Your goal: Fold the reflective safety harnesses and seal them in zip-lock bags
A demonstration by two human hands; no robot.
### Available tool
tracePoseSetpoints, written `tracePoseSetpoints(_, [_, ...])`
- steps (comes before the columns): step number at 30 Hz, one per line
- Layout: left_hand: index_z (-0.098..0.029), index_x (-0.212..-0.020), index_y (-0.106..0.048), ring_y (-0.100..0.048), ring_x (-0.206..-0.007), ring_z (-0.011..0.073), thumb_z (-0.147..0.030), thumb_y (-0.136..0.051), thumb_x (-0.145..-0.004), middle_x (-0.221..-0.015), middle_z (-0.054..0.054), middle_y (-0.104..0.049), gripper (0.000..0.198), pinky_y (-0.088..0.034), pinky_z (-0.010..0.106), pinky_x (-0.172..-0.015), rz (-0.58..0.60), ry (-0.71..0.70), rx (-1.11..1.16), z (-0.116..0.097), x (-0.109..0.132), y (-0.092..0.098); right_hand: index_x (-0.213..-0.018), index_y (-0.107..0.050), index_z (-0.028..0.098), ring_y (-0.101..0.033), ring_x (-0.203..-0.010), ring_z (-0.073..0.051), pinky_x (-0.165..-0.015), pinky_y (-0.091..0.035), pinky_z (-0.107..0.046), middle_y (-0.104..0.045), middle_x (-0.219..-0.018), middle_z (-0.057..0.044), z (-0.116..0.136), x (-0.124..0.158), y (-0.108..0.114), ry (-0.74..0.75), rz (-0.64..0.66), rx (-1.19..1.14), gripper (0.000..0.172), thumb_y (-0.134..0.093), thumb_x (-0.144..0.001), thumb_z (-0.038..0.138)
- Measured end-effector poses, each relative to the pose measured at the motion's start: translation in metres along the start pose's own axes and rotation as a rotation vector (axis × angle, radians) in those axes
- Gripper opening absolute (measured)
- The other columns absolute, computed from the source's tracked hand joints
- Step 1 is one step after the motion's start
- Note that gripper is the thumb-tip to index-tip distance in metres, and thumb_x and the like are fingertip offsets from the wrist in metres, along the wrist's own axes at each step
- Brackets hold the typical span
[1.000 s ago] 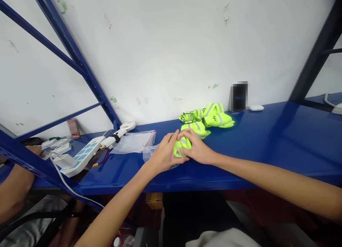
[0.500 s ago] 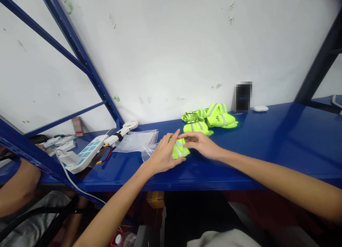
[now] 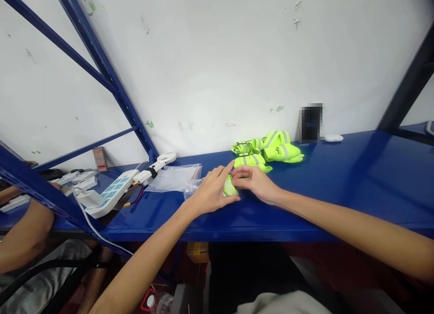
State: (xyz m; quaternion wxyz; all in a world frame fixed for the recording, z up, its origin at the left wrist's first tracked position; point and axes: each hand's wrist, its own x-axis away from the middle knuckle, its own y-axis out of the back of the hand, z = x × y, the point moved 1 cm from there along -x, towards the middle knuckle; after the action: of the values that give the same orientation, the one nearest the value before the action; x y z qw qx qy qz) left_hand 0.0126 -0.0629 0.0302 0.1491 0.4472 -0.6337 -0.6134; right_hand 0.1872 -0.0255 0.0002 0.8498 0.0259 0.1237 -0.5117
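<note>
Here, mid-frame, our left hand (image 3: 210,192) and right hand (image 3: 255,183), fingers gripping a folded neon band (image 3: 229,187) (mostly hidden), clear bag (image 3: 189,187) touching its left side, on the blue shelf (image 3: 339,183)

A blue shelf (image 3: 339,187) bears a rolled vest (image 3: 229,187) at the fingers (image 3: 226,170) and a vest pile (image 3: 267,152) just beyond them. Left of the fingers lie clear bags (image 3: 172,177), then a fan (image 3: 166,158) and power strip (image 3: 111,192).

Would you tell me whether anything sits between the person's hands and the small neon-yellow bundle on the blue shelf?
Nothing visible does: the left hand and right hand both touch the neon-yellow bundle, one on each side, on the blue shelf.
</note>
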Motion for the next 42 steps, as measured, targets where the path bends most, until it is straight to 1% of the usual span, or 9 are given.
tracePoseSetpoints(6, [-0.030,-0.153,-0.016,-0.055,-0.111,0.0290,-0.050,-0.072,-0.075,-0.125,0.012,-0.055,0.098,-0.043,0.044,-0.095,0.006,-0.031,0.099,0.007,-0.015,-0.001,-0.077,-0.069,0.016,-0.064,-0.079,-0.020,-0.074,-0.048,-0.033,-0.069,-0.080,-0.005,-0.002,0.001,-0.003,-0.001,-0.002,0.122,0.013,-0.067,-0.071,0.028])
tracePoseSetpoints(13, [-0.027,-0.152,-0.023,-0.059,-0.105,0.0288,-0.052,-0.074,-0.071,-0.118,0.012,-0.062,0.099,-0.044,0.039,-0.090,0.042,-0.029,0.233,0.006,-0.032,0.008,-0.076,-0.070,0.015,-0.066,-0.084,-0.025,-0.085,-0.051,-0.040,-0.070,-0.077,-0.007,0.005,0.002,-0.007,-0.105,0.235,-0.124,0.036,-0.054,-0.079,0.047])
tracePoseSetpoints(19, [-0.025,-0.153,-0.022,-0.060,-0.101,0.0282,-0.048,-0.075,-0.070,-0.116,0.011,-0.064,0.101,-0.045,0.039,-0.088,0.125,0.014,0.306,-0.013,-0.038,0.012,-0.068,-0.066,0.015,-0.061,-0.055,-0.019,-0.069,-0.057,-0.040,-0.062,-0.060,-0.003,0.006,0.001,-0.006,-0.129,0.220,-0.115,0.039,-0.063,-0.075,0.053])
tracePoseSetpoints(23, [-0.024,-0.151,-0.027,-0.058,-0.112,0.0283,-0.050,-0.072,-0.073,-0.132,0.013,-0.057,0.093,-0.045,0.035,-0.090,0.318,0.034,0.397,-0.015,-0.042,0.031,-0.081,-0.068,0.016,-0.061,-0.047,-0.018,-0.048,-0.052,-0.033,-0.070,-0.072,-0.007,0.000,-0.003,0.002,-0.160,0.182,-0.102,0.036,-0.054,-0.082,0.049])
tracePoseSetpoints(27, [-0.021,-0.139,-0.049,-0.063,-0.097,0.0219,-0.053,-0.053,-0.088,-0.113,0.009,-0.067,0.060,-0.047,0.028,-0.078,0.612,0.102,0.571,0.001,-0.050,0.041,-0.087,-0.067,0.014,-0.053,-0.035,-0.014,-0.037,-0.039,-0.028,-0.073,-0.078,-0.009,-0.002,-0.006,0.009,-0.187,0.331,0.039,0.034,-0.046,-0.085,0.041])
tracePoseSetpoints(29, [-0.017,-0.122,-0.062,-0.063,-0.089,0.0200,-0.053,-0.049,-0.089,-0.104,0.009,-0.069,0.050,-0.048,0.027,-0.074,0.631,0.180,0.633,0.015,-0.051,0.034,-0.086,-0.064,0.016,-0.047,-0.032,-0.010,-0.035,-0.034,-0.026,-0.071,-0.074,-0.005,-0.002,-0.006,0.010,-0.187,0.373,0.160,0.028,-0.050,-0.085,0.039])
tracePoseSetpoints(32, [-0.015,-0.099,-0.069,-0.062,-0.081,0.0168,-0.052,-0.055,-0.085,-0.092,0.007,-0.068,0.042,-0.048,0.026,-0.071,0.645,0.265,0.668,0.037,-0.048,0.017,-0.076,-0.059,0.017,-0.047,-0.041,-0.009,-0.042,-0.035,-0.023,-0.061,-0.062,0.001,-0.003,-0.007,0.010,-0.120,0.346,0.316,0.022,-0.057,-0.083,0.037])
tracePoseSetpoints(36, [-0.016,-0.088,-0.066,-0.059,-0.070,0.0128,-0.048,-0.061,-0.081,-0.081,0.003,-0.065,0.034,-0.047,0.025,-0.067,0.579,0.299,0.822,0.057,-0.039,0.005,-0.078,-0.064,0.015,-0.049,-0.057,-0.011,-0.054,-0.037,-0.024,-0.055,-0.064,0.001,-0.001,-0.008,0.011,-0.003,0.258,0.493,0.020,-0.060,-0.083,0.034])
tracePoseSetpoints(42, [-0.016,-0.077,-0.056,-0.056,-0.057,0.0104,-0.037,-0.063,-0.078,-0.064,-0.001,-0.061,0.023,-0.041,0.023,-0.057,0.565,0.278,0.845,0.067,-0.030,-0.002,-0.082,-0.066,0.015,-0.040,-0.053,-0.010,-0.052,-0.030,-0.024,-0.048,-0.058,0.004,0.002,-0.011,0.017,-0.004,0.275,0.697,0.016,-0.063,-0.079,0.031])
